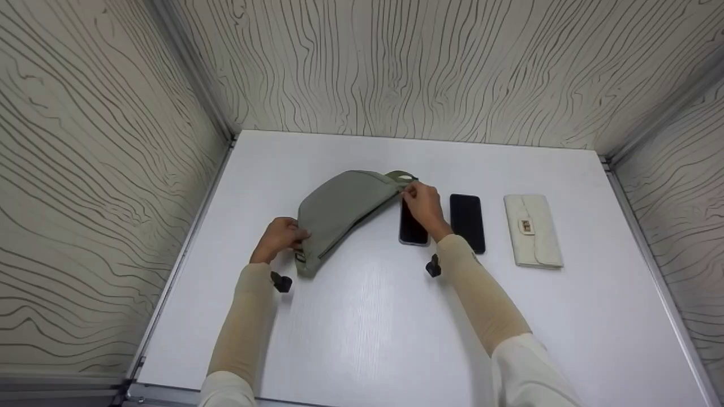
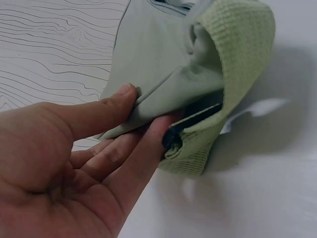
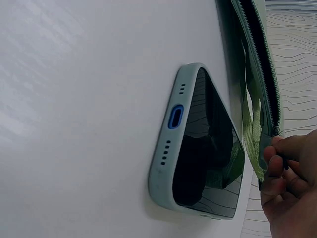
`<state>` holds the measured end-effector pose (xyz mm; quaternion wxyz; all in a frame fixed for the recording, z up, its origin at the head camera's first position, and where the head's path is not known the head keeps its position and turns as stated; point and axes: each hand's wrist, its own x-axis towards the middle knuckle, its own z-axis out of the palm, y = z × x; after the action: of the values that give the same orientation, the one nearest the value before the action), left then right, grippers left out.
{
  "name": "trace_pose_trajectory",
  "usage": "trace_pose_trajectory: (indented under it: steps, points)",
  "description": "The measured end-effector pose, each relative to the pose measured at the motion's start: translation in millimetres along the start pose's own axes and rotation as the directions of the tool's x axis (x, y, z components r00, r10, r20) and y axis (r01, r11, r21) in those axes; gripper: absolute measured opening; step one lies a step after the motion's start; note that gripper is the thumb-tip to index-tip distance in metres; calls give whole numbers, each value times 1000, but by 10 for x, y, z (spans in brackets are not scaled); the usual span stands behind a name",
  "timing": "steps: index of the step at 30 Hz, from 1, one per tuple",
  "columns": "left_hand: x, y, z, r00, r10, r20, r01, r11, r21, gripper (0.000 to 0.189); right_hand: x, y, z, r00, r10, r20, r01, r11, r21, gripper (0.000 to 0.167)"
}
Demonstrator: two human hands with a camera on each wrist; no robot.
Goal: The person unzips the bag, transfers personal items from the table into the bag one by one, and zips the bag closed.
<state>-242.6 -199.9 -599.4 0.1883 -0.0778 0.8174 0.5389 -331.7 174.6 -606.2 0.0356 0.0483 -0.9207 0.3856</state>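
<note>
A grey-green belt bag [image 1: 348,206] lies slantwise between the two hands, its long zipper [image 3: 270,69] standing open along the near edge. My left hand [image 1: 281,236] holds the bag's left end, thumb on top and fingers beneath, beside a ribbed green strap [image 2: 247,54] and a dark buckle [image 2: 198,116]. At the bag's right end, my right hand [image 1: 424,204] pinches the corner by the zipper's end, where a small dark tab shows between the fingers. Just below that hand lies a phone [image 3: 210,153] in a pale green case, screen up.
A second dark phone [image 1: 468,223] rests right of the right hand. Farther right is a cream wallet [image 1: 531,232] with a metal clasp. The white table [image 1: 350,333] meets patterned walls [image 1: 396,73] at the back and sides.
</note>
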Motion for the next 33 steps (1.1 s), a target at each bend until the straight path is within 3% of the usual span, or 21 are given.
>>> trace_pose_trajectory:
  steps: [9, 20, 33]
  points:
    - [3, 8, -6, 1000, -4, 1, 4, 1000, -2, 39, -1, -4, -7, 1000, 18, 6, -18, 1000, -3, 16]
    - [-13, 28, -12, 998, -58, -21, 59, 998, 17, 40, -15, 19, -25, 999, 21, 31, -21, 1000, -1, 16]
    - [-51, 34, -52, 1000, -13, -21, 12, 1000, -23, 35, -23, 22, -54, 998, 43, 50, -41, 998, -50, 18]
